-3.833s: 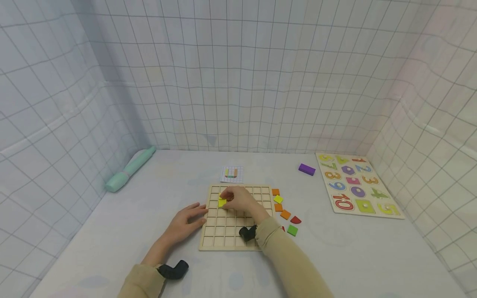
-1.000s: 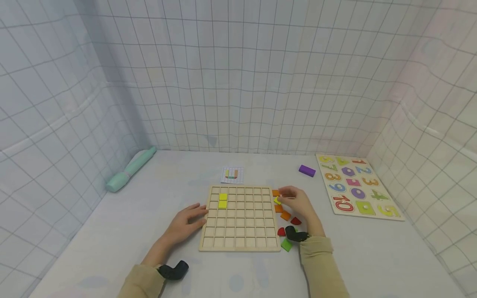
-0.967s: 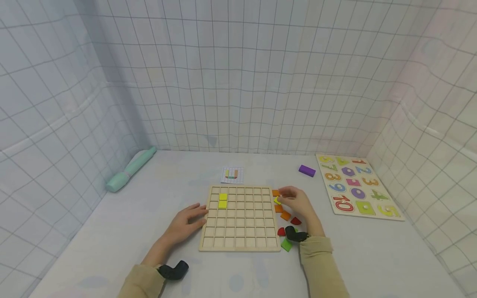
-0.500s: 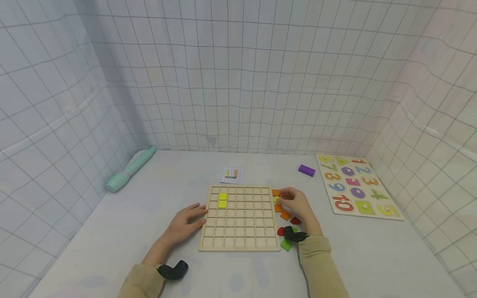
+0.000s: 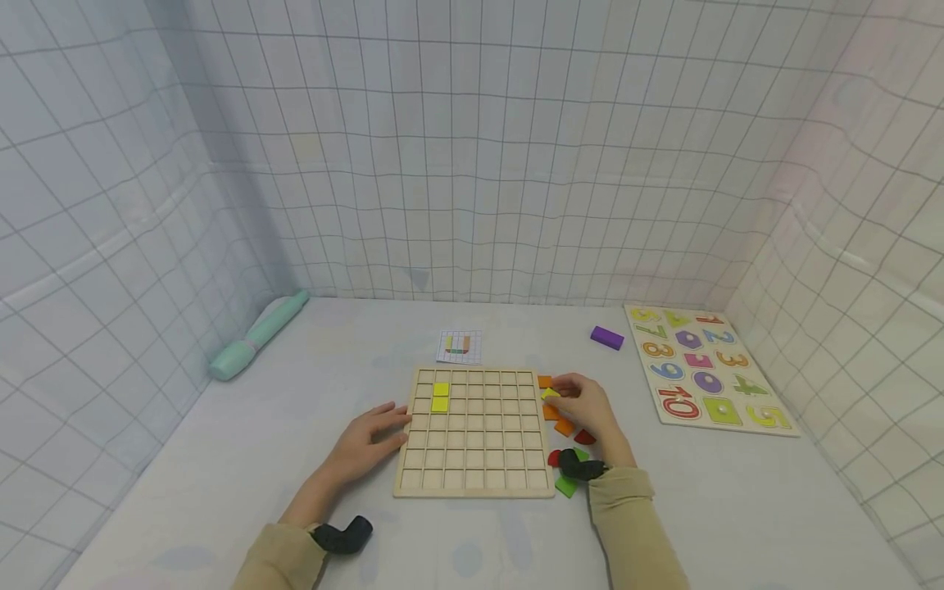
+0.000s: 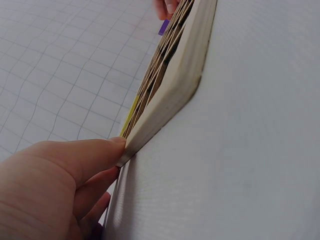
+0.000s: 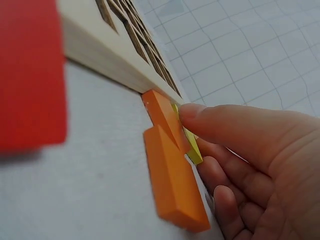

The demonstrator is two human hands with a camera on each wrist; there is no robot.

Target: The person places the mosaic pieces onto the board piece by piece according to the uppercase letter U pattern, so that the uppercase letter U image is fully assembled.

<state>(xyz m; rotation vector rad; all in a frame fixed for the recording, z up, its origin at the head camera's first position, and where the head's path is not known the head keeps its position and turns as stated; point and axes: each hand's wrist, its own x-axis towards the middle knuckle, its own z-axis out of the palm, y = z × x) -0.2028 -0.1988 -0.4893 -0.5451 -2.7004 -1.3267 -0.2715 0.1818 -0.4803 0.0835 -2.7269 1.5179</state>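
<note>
And the right hand (image 5: 592,409) has thumb and fingers pinching a yellow tile (image 5: 549,393), far right beside the wooden board (image 5: 475,440) (orange tiles (image 5: 564,428) crowd it), while the left hand (image 5: 361,447), fingers slightly spread, touches the left edge.

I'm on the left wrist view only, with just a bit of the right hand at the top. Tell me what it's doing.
Observer: The right hand pinches a yellow tile beside the right edge of the wooden board.
Operator: Report any other colour around that tile.
Observer: Three orange tiles show there, one beyond it and two nearer the person.
Operator: Now describe what lies past the board's far edge.
Observer: A gridded card printed with a coloured U shape.
</note>
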